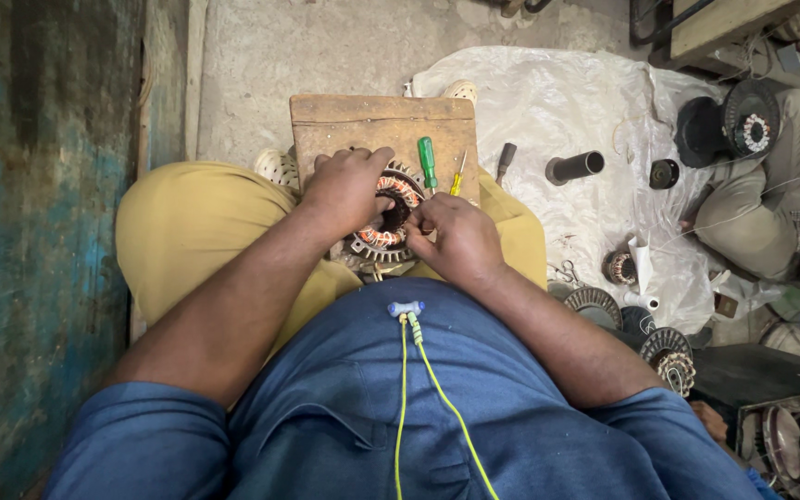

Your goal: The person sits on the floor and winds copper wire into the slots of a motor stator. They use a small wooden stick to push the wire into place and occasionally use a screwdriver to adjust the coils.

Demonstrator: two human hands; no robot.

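A round motor stator (389,215) with copper windings lies on a small wooden bench (363,120) between my knees. My left hand (344,185) rests on its upper left rim, fingers curled over the windings. My right hand (460,239) is closed at its right edge, fingertips pinching at the coil; what it pinches is too small to tell. A green-handled screwdriver (428,162) and a thin yellow-handled tool (456,178) lie on the bench just beyond the stator.
A white plastic sheet (548,102) on the floor at right holds a black tube (574,168), more stators (667,350) and scissors (564,272). Another person sits at far right in khaki trousers (759,199). A blue wall (39,231) runs along the left.
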